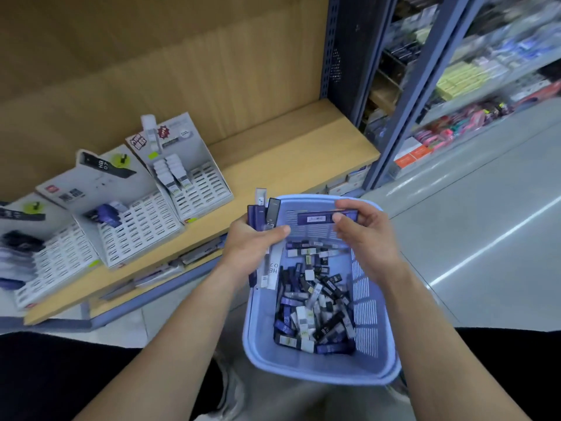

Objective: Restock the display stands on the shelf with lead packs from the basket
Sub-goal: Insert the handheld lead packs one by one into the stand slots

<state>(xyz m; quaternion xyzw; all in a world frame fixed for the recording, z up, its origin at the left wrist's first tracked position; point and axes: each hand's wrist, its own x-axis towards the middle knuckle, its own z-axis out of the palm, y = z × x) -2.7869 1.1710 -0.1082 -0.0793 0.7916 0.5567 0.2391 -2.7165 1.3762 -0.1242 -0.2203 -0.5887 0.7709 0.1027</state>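
Wooden shelf [288, 153] runs along the far left and carries three slotted display stands [145, 229] side by side. To their right, nearer, is a blue basket [373, 329] with loose lead packs [312, 302] heaped at all angles. The left hand [252, 247], reaching in from the near left, clenches a bundle of packs [264, 214], their long axes running near to far. The right hand [367, 235] pinches a single purple pack [321, 217] by its right end. It lies crosswise, left to right, above the basket's far end.
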